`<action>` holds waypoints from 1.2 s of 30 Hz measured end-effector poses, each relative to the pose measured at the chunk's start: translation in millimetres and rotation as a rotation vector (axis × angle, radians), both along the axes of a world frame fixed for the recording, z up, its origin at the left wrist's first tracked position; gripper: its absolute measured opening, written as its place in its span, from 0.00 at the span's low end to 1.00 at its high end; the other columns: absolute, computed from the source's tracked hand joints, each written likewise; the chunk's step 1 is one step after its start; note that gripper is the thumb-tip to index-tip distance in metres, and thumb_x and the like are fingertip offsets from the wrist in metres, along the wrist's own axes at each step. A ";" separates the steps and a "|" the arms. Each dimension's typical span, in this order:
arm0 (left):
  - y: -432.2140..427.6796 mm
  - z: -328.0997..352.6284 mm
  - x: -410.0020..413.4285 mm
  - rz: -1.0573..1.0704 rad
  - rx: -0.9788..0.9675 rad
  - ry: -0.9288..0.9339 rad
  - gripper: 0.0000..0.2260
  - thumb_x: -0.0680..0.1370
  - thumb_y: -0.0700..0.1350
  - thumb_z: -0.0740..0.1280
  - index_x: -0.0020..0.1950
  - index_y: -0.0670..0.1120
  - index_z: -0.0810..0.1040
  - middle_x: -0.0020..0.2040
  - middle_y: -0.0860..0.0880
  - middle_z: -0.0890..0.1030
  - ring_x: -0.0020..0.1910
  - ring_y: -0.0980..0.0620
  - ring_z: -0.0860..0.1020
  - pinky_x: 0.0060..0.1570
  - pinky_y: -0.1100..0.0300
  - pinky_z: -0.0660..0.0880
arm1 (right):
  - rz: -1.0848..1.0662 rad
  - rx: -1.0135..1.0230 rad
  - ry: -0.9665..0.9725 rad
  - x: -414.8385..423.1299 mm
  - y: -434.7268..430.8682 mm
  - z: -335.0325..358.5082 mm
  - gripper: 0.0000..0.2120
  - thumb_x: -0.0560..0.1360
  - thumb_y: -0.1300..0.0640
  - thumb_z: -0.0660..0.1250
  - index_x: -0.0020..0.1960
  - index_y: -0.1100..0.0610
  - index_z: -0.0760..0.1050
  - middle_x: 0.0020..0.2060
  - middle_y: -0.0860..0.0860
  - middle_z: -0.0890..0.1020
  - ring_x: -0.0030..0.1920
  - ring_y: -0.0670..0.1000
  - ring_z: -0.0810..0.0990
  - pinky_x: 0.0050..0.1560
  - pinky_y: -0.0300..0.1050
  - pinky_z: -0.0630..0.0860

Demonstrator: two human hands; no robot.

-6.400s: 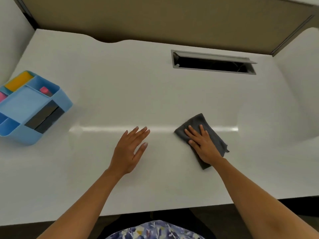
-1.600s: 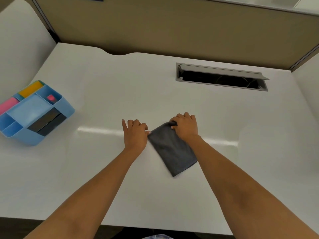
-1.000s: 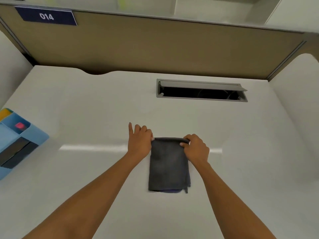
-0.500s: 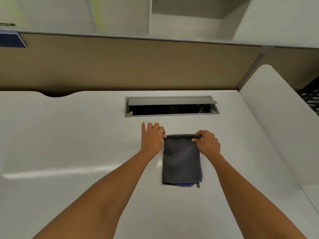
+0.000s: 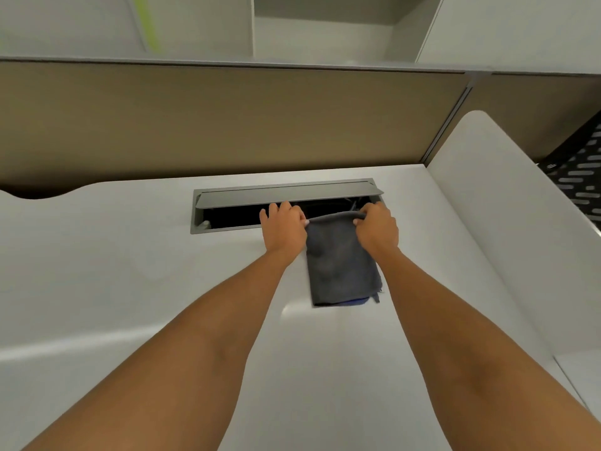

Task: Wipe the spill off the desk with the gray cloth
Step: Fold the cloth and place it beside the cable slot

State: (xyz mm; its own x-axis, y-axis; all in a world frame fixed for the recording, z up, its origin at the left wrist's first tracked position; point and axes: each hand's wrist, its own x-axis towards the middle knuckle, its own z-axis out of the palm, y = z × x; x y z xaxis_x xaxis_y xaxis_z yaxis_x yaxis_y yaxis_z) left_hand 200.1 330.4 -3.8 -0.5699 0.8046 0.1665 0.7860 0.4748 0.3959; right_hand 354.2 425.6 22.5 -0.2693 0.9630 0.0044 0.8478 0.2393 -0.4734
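The gray cloth [image 5: 340,265] lies folded into a narrow rectangle on the white desk [image 5: 130,271], with a blue edge showing at its near end. My left hand [image 5: 284,227] pinches its far left corner. My right hand [image 5: 377,227] pinches its far right corner. The cloth's far edge is raised a little between the two hands, right at the front rim of the cable slot. No spill is visible on the desk surface.
A gray cable slot [image 5: 286,206] with a raised lid is set into the desk just beyond my hands. A tan partition [image 5: 227,122] stands behind it. A white side panel [image 5: 487,206] rises at the right.
Both hands have slid the folded cloth away from me across the desk, up to the cable slot. The view has tilted up; the blue organiser at the left is out of view.
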 end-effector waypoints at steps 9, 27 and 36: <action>-34.3 -44.9 25.8 -0.326 -0.001 -0.207 0.22 0.76 0.60 0.65 0.66 0.51 0.73 0.66 0.49 0.74 0.65 0.47 0.70 0.66 0.50 0.67 | 0.156 0.131 0.160 17.6 -46.3 -58.7 0.24 0.78 0.54 0.64 0.72 0.54 0.62 0.69 0.53 0.70 0.65 0.57 0.70 0.62 0.52 0.70; -15.2 -44.6 53.8 -0.412 -0.454 0.229 0.35 0.76 0.70 0.48 0.79 0.54 0.49 0.80 0.51 0.52 0.78 0.42 0.39 0.70 0.35 0.32 | 0.366 0.123 -0.345 31.9 -26.6 -97.7 0.26 0.83 0.45 0.43 0.78 0.49 0.43 0.78 0.47 0.48 0.78 0.53 0.42 0.74 0.51 0.37; -19.4 -33.4 51.4 -0.438 -0.505 0.165 0.37 0.76 0.70 0.50 0.79 0.52 0.47 0.80 0.51 0.50 0.78 0.44 0.39 0.70 0.36 0.32 | 0.377 0.036 -0.363 29.5 -29.1 -89.2 0.26 0.83 0.46 0.43 0.78 0.50 0.41 0.78 0.48 0.45 0.78 0.54 0.42 0.76 0.52 0.43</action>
State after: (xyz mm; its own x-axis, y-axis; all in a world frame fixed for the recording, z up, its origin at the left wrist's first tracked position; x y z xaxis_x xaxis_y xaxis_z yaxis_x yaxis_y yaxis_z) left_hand 251.5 311.0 -37.2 -0.1737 0.9570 -0.2324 0.9785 0.1943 0.0686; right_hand 383.7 396.4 -66.7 -0.5878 0.7997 -0.1226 0.8074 0.5704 -0.1508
